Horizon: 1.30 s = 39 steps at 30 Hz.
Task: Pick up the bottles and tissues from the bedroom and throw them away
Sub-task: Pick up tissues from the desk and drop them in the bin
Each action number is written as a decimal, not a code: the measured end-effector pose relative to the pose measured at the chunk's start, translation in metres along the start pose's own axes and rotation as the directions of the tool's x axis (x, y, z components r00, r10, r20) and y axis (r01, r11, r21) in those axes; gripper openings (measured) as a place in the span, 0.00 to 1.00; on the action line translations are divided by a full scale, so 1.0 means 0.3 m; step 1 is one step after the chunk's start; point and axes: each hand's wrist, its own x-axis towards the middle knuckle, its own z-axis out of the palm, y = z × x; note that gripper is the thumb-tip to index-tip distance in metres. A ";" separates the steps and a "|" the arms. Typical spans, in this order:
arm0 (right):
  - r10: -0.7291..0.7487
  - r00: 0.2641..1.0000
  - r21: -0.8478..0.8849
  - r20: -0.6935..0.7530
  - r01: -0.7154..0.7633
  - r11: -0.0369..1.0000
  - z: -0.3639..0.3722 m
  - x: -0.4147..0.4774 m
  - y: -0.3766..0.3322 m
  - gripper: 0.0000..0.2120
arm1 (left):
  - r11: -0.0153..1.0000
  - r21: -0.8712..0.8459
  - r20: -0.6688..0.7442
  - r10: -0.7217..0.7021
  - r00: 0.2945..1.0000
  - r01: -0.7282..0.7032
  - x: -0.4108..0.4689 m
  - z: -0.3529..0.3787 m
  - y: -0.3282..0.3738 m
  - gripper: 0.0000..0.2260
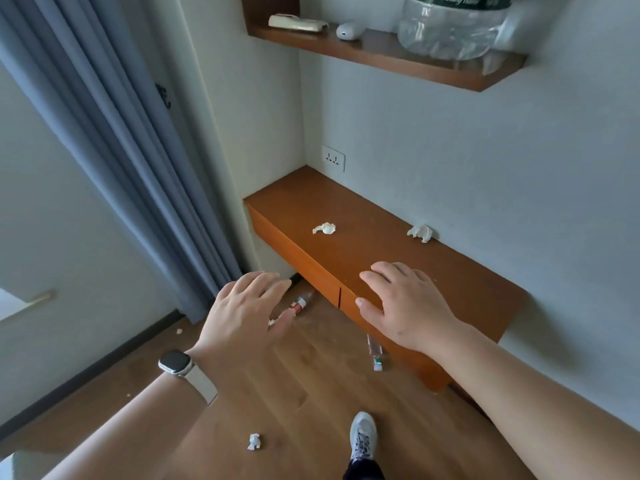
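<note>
Floor tissue (254, 441), lower centre: likely soft, weightless; pinch anywhere. Left hand (242, 313) spread, empty. Red-labelled bottle (302, 302), floor, mid-frame: probably light, slick; grip mid-body. Second tissue (325, 228) on counter (450, 289). Green-labelled bottle (376, 358), floor. Right hand (401, 306) spread, empty. Wall-side tissue (420, 233), counter.

The table (346, 251) at one o'clock is warm orange-brown. On it the left tissue (325, 229) and the right tissue (420, 233) are white. The floor (311, 393) is mid-brown with wood grain in plank lines. At twelve o'clock the red-labelled bottle (302, 302) is clear, its label red and white. The green-ended bottle (375, 356) is clear, with green and white at its end. At six o'clock the floor tissue (254, 441) is white. The curtain (121, 150) at ten o'clock is grey-blue. My watch (175, 363) has a dark face and a cream strap.
</note>
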 end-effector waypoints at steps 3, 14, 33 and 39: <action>0.021 1.000 0.029 -0.002 -0.021 0.999 0.007 0.131 0.128 0.26 | 1.000 -0.006 0.006 -0.017 1.000 0.017 0.164 0.031 0.011 0.22; 0.056 0.997 0.058 0.056 -0.059 0.997 0.057 0.402 0.493 0.26 | 0.994 0.076 0.086 0.076 0.993 -0.083 0.627 0.237 0.134 0.18; 0.356 0.894 -0.027 0.272 -0.363 0.932 0.371 0.621 0.772 0.25 | 0.997 -0.078 0.353 0.011 0.935 0.018 1.041 0.688 0.002 0.21; 0.437 0.876 -0.066 0.203 -0.433 0.899 0.450 0.750 0.854 0.24 | 0.987 -0.114 0.407 -0.061 0.911 0.117 1.119 0.826 -0.097 0.24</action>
